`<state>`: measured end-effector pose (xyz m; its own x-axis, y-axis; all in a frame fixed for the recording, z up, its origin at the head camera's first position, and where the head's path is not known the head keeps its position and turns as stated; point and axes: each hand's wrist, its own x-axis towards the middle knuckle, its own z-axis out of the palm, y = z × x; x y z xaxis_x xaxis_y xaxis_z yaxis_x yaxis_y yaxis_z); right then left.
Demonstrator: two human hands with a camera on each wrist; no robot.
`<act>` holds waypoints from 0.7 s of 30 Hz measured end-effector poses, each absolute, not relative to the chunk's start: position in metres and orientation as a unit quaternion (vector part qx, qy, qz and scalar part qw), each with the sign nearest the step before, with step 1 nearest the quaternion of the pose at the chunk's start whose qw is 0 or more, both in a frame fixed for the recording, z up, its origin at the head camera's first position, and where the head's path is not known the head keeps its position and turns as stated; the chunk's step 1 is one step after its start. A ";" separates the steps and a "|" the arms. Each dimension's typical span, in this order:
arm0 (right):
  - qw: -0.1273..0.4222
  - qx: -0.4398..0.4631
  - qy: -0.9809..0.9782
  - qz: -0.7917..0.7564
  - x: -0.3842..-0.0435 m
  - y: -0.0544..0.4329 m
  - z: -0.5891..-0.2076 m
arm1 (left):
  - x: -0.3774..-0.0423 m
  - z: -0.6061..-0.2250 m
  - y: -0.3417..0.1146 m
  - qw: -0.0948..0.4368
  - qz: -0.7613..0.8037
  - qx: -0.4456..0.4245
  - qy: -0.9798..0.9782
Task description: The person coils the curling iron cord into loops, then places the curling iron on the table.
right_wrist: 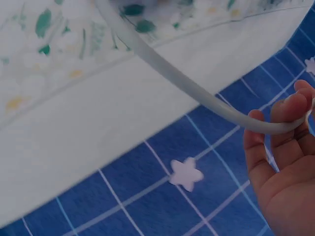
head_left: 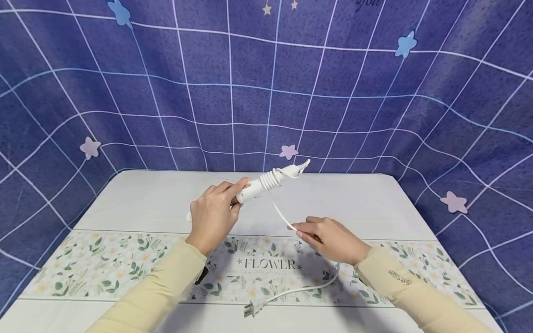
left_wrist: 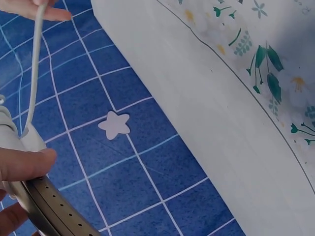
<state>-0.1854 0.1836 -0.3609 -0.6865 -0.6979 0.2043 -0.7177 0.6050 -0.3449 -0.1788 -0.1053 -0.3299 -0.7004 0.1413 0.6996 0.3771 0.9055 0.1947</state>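
My left hand (head_left: 213, 213) grips a white hair iron (head_left: 252, 190) above the table, its cord end tilted up to the right. Several turns of white cord (head_left: 271, 179) wrap around its handle. In the left wrist view, the thumb lies across the white body beside a bronze-coloured part (left_wrist: 55, 204) with a row of small holes. From the handle the cord runs down to my right hand (head_left: 333, 238), which pinches it between thumb and fingers. Past that hand, the free cord (right_wrist: 182, 83) loops down to a two-pronged plug (head_left: 255, 307) near the table's front. My left palm hides much of the iron.
A white table cover (head_left: 166, 199) carries a floral band (head_left: 137, 259) with the word FLOWER. Behind and at both sides hangs a blue curtain (head_left: 250, 106) with grid lines and stars, meeting the table's back edge.
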 end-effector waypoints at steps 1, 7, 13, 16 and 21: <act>0.031 0.400 -0.894 0.198 -0.183 0.184 -0.358 | -0.179 -0.330 -0.105 0.357 -0.163 -0.141 -0.909; 0.077 0.444 -0.877 0.165 -0.173 0.184 -0.342 | -0.179 -0.331 -0.107 0.351 -0.157 -0.141 -0.912; 0.158 0.492 -0.850 0.102 -0.164 0.177 -0.322 | -0.179 -0.335 -0.107 0.370 -0.132 -0.163 -0.905; 0.177 0.508 -0.839 0.086 -0.161 0.172 -0.309 | -0.179 -0.337 -0.106 0.373 -0.117 -0.171 -0.904; 0.196 0.521 -0.827 0.075 -0.160 0.164 -0.285 | -0.177 -0.338 -0.107 0.363 -0.103 -0.170 -0.910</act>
<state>-0.1605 0.1642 -0.2847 -0.3794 -0.8330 0.4026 -0.8918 0.4452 0.0808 -0.1768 -0.1075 -0.3381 -0.6780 0.2348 0.6965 0.3843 0.9210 0.0636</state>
